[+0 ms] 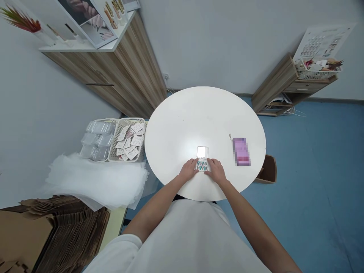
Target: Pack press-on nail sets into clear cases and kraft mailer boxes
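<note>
A small clear case of press-on nails (202, 165) lies on the white round table (184, 110), its lid (203, 152) folded back away from me. Several teal and pinkish nails sit in rows inside it. My left hand (189, 170) grips the left side of the case, fingers along its edge and thumb at the near corner. On the opposite side, my right hand (216, 171) grips the case in the same way. The undersides of both hands are hidden.
A pixelated purple item (241, 151) lies on the table's right side, near a tiny dark object (230, 136). At left stand a basket of cards (142, 151), clear plastic boxes (96, 139), white packing sheets (96, 178) and stacked cardboard (74, 235). A brown bin (271, 170) stands right of the table.
</note>
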Demonstrator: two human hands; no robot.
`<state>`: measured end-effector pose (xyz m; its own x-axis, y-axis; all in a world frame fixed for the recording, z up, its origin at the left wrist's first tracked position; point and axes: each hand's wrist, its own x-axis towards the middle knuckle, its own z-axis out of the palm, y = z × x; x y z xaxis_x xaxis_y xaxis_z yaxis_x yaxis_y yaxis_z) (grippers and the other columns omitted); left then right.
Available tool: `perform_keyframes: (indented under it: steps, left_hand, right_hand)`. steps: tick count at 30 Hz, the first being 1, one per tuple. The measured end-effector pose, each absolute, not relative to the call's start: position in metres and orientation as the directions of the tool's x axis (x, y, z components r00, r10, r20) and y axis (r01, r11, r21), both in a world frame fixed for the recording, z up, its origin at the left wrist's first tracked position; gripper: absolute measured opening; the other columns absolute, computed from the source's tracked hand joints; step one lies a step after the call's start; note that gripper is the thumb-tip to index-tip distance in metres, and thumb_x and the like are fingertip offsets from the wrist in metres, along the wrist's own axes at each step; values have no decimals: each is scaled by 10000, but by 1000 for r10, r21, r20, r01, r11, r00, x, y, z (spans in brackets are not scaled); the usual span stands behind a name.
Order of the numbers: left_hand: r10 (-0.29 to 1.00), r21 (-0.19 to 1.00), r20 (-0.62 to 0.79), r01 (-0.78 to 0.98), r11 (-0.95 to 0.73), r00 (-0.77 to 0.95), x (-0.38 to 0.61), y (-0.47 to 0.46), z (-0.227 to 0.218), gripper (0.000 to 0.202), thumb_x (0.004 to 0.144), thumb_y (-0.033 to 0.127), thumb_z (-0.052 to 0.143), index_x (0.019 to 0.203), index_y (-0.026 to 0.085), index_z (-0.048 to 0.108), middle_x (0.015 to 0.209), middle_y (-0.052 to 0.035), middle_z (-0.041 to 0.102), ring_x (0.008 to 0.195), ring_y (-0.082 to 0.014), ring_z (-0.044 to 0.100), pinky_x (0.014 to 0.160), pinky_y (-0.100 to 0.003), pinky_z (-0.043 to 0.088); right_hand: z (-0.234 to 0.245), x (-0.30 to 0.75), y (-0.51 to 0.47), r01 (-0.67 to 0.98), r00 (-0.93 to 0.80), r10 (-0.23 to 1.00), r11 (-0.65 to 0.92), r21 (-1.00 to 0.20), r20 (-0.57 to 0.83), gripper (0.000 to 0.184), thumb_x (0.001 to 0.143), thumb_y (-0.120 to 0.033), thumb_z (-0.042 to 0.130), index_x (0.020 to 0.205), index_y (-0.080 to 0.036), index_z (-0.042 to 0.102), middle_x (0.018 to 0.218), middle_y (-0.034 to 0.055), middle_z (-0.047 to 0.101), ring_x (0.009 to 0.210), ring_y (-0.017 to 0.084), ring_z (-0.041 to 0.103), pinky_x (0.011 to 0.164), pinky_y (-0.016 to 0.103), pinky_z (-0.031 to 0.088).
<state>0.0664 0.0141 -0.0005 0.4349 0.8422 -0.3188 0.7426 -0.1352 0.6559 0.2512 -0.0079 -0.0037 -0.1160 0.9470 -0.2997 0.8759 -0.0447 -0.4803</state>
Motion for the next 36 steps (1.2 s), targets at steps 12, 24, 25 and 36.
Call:
perform_keyframes:
  steps: [12,24,25,36]
  left_hand:
    - [799,787,-576,383,485,173,68,-4,-6,396,717,216,558,1104,142,513,940,-57,556,755,-115,524,747,-250,413]
    - [783,797,-569,-63,600,252,55,-7,51,348,713,334,594,1026,187,545,886,-51,563,778,-111,541,682,-251,443]
    - [776,791,-564,-84,606,282,53,-7,57,360,700,341,610,1018,186,542,890,-56,577,790,-118,550,691,-258,444]
    - [759,750,-501,-229,620,416,46,-13,98,359,616,323,701,907,154,576,730,-16,584,681,-96,560,686,-268,443]
  right_hand:
    - [-7,241,-14,325,181,837,-546,-772,-516,504,644,-181,488,1148,-175,466,989,51,544,724,118,537,754,280,444]
    - [56,240,-33,-35,98,915,-391,-920,-393,444,625,-291,576,1059,-223,518,975,42,514,711,117,534,690,311,460]
    - [62,240,-36,-52,87,920,-379,-924,-382,449,625,-298,586,1063,-225,515,980,45,517,714,118,534,696,312,458]
    - [95,255,-32,-288,-70,880,-468,-835,-469,384,703,-463,556,998,-218,573,967,65,599,753,149,579,701,320,471]
